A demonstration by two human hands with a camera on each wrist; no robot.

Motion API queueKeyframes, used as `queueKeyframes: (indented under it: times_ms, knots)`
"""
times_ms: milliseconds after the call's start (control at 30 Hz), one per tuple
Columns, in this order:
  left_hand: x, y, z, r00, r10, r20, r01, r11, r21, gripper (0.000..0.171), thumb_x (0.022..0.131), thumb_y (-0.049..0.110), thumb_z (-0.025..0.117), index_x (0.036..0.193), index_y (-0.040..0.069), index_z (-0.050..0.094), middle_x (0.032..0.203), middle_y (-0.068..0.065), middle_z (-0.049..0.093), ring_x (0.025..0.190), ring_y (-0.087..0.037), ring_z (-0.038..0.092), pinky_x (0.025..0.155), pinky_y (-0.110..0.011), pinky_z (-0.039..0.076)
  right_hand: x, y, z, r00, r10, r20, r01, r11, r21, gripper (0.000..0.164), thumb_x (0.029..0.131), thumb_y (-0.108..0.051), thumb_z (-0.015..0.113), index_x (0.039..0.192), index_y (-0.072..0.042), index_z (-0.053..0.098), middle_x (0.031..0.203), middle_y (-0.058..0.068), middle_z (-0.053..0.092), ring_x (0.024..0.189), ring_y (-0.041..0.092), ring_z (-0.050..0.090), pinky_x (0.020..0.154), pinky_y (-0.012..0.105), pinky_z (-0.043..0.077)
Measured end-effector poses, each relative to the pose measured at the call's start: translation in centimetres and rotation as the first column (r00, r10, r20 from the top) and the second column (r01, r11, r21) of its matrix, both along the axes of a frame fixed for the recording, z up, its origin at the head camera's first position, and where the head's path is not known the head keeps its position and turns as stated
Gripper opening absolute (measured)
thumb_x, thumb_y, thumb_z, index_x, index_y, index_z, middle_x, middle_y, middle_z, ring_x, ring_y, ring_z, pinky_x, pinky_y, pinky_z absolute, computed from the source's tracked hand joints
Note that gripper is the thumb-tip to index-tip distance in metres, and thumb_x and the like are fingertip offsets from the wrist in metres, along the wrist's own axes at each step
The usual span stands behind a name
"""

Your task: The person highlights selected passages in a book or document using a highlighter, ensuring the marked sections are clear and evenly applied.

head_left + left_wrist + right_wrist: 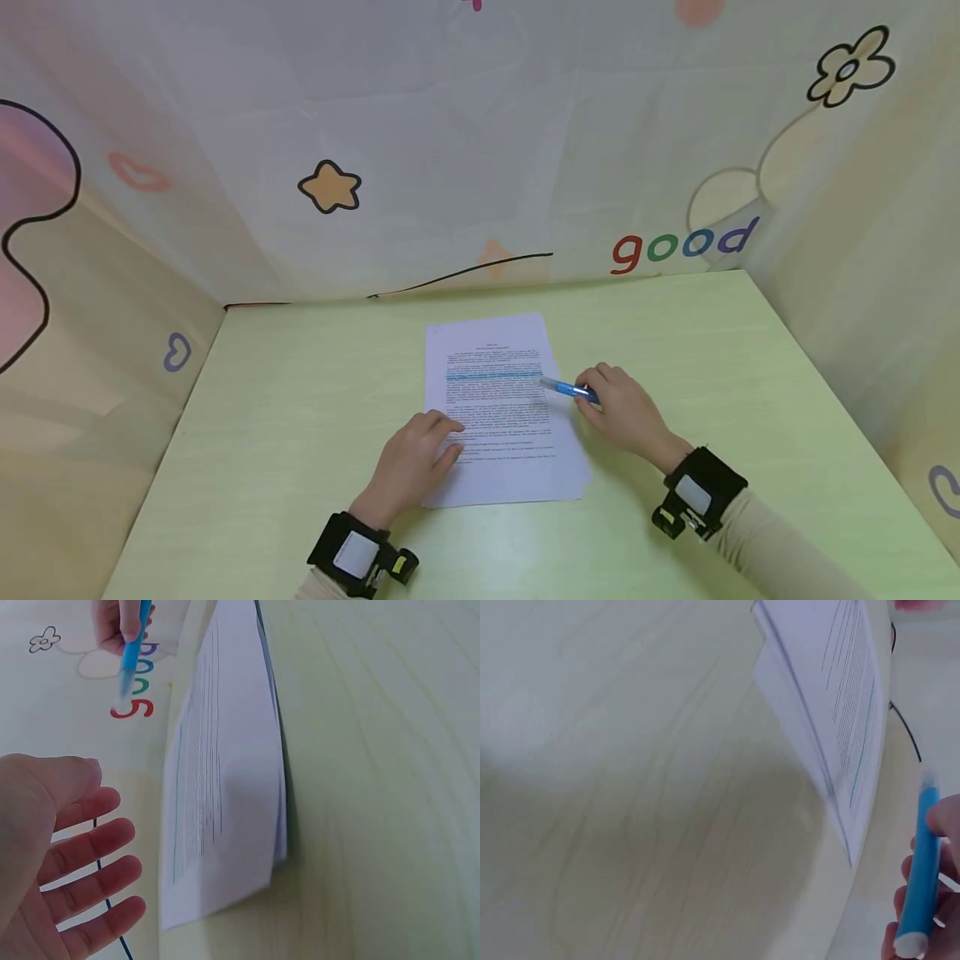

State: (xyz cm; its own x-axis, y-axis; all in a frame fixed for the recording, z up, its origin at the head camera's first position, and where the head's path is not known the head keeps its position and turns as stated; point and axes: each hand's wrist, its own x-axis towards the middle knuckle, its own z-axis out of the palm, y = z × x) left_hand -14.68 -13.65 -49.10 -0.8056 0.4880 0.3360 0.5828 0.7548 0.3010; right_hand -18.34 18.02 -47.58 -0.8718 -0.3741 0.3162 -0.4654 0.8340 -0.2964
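A small stack of printed sheets (495,479) lies on the table, its edges slightly out of line. A blue highlighted band (491,376) crosses the upper text of the top sheet. My right hand (622,412) holds a blue highlighter (564,388) between thumb and fingers, beside the paper's right edge. Its pale tip points left toward the end of the band; whether a cap covers it I cannot tell. Over the lower left edge of the paper is my left hand (416,458), fingers relaxed and slightly bent, holding nothing. The left wrist view shows those fingers (90,851) spread apart.
The pale green table (262,433) extends around the paper on all sides. A white printed cloth (450,167) with a star, a flower and the word "good" hangs at the back, and cloth also encloses both sides. Each wrist wears a black strapped camera (693,496).
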Motion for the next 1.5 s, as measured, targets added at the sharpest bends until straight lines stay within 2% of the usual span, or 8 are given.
queueKeyframes:
  times_ms: [100, 267, 433, 667, 833, 900, 1000, 1500]
  knots:
    - [0.0, -0.7, -0.1, 1.0, 0.01, 0.018, -0.01, 1.0, 0.002, 0.02, 0.082, 0.022, 0.065, 0.098, 0.011, 0.063, 0.096, 0.001, 0.058, 0.086, -0.015, 0.052, 0.069, -0.029, 0.049, -0.7, 1.1, 0.1, 0.996, -0.071, 0.055, 0.069, 0.997, 0.024, 0.016, 0.081, -0.018, 0.062, 0.091, -0.006, 0.057, 0.078, 0.002, 0.049, 0.069, 0.018, 0.043, 0.057, 0.03, 0.04]
    - [0.0, -1.8, -0.3, 0.998, 0.028, 0.052, -0.028, 1.0, -0.014, 0.02, 0.082, 0.022, 0.065, 0.098, 0.01, 0.064, 0.1, -0.001, 0.058, 0.092, -0.018, 0.051, 0.076, -0.032, 0.047, -1.8, 2.8, -0.1, 0.975, -0.17, 0.142, 0.167, 0.985, 0.033, 0.017, 0.085, -0.019, 0.058, 0.093, -0.004, 0.055, 0.078, 0.006, 0.049, 0.066, 0.02, 0.044, 0.054, 0.031, 0.039]
    - [-0.1, -2.7, -0.5, 0.996, 0.055, 0.073, -0.052, 0.998, -0.037, 0.023, 0.08, 0.021, 0.066, 0.099, 0.008, 0.063, 0.104, -0.004, 0.057, 0.095, -0.021, 0.051, 0.079, -0.034, 0.047, -2.6, 4.0, -0.2, 0.953, -0.256, 0.16, 0.256, 0.966, 0.018, 0.019, 0.085, -0.016, 0.057, 0.091, 0.001, 0.051, 0.076, 0.011, 0.047, 0.058, 0.021, 0.043, 0.048, 0.032, 0.038]
    - [-0.1, -3.5, -1.0, 0.996, 0.068, 0.065, -0.065, 0.997, -0.039, 0.031, 0.075, 0.017, 0.07, 0.103, 0.005, 0.062, 0.105, -0.009, 0.058, 0.097, -0.025, 0.051, 0.081, -0.038, 0.046, -2.9, 5.1, -0.8, 0.924, -0.355, 0.144, 0.355, 0.935, 0.027, 0.022, 0.082, -0.014, 0.055, 0.076, 0.003, 0.043, 0.066, 0.013, 0.044, 0.053, 0.025, 0.044, 0.045, 0.04, 0.041]
    - [0.0, -3.7, -1.0, 0.993, 0.071, 0.097, -0.068, 0.997, -0.037, 0.034, 0.076, 0.017, 0.07, 0.106, 0.005, 0.061, 0.109, -0.011, 0.057, 0.101, -0.027, 0.05, 0.083, -0.041, 0.045, -3.1, 5.7, -1.1, 0.88, -0.427, 0.208, 0.418, 0.904, 0.085, 0.027, 0.085, -0.019, 0.051, 0.077, 0.004, 0.04, 0.062, 0.013, 0.044, 0.049, 0.025, 0.044, 0.041, 0.039, 0.039]
    - [0.0, -3.6, -1.0, 0.99, 0.076, 0.12, -0.071, 0.996, -0.045, 0.034, 0.076, 0.017, 0.069, 0.107, 0.005, 0.061, 0.111, -0.01, 0.057, 0.103, -0.027, 0.05, 0.085, -0.041, 0.045, -3.1, 5.8, -1.2, 0.868, -0.439, 0.233, 0.427, 0.899, 0.1, 0.029, 0.085, -0.02, 0.05, 0.079, 0.005, 0.039, 0.061, 0.014, 0.044, 0.049, 0.026, 0.045, 0.04, 0.039, 0.039]
    - [0.0, -3.6, -0.9, 0.986, 0.081, 0.144, -0.074, 0.996, -0.055, 0.035, 0.077, 0.018, 0.069, 0.109, 0.005, 0.06, 0.113, -0.01, 0.056, 0.105, -0.027, 0.049, 0.087, -0.041, 0.044, -3.1, 6.0, -1.3, 0.862, -0.44, 0.253, 0.427, 0.898, 0.109, 0.031, 0.086, -0.022, 0.05, 0.079, 0.005, 0.037, 0.059, 0.014, 0.044, 0.048, 0.027, 0.046, 0.04, 0.039, 0.04]
    - [0.1, -2.7, -1.2, 0.982, 0.067, 0.178, -0.052, 0.995, -0.088, 0.041, 0.072, 0.018, 0.074, 0.11, 0.005, 0.06, 0.114, -0.01, 0.055, 0.105, -0.027, 0.048, 0.088, -0.041, 0.043, -2.9, 5.9, -1.9, 0.861, -0.396, 0.318, 0.386, 0.917, 0.098, 0.032, 0.087, -0.024, 0.051, 0.082, 0.003, 0.034, 0.06, 0.012, 0.046, 0.046, 0.024, 0.047, 0.039, 0.036, 0.04]
